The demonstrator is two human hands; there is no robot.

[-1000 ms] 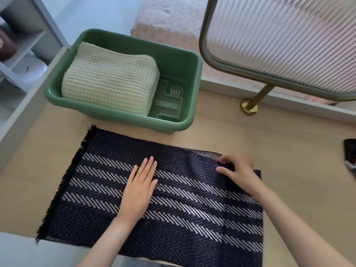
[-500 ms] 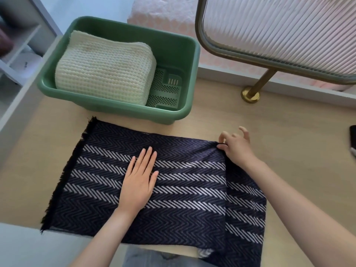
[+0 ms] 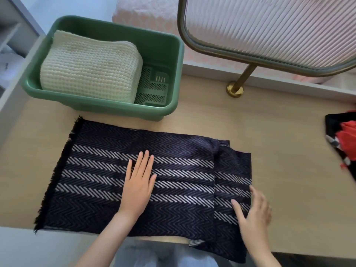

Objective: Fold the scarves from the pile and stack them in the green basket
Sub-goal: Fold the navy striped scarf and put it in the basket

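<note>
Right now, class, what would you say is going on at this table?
A person is folding a dark striped scarf on the wooden table. The left hand lies flat on its middle; the right hand, spread open, is at its folded right end. A folded cream scarf sits in the green basket.

Pretty sure a home bedroom is being shown here. A pale wooden desk (image 3: pixel 279 135) is being used as the work surface, and what looks like a bed under a pink textured cover (image 3: pixel 146 12) is being glimpsed right behind it. The two are being split by a ribbed glass screen (image 3: pixel 269 26) on a brass post (image 3: pixel 243 79). White shelves (image 3: pixel 9 33) are being caught at the left edge, and a folded knit (image 3: pixel 88 70) is being kept in a green basket (image 3: pixel 107 108).
</note>
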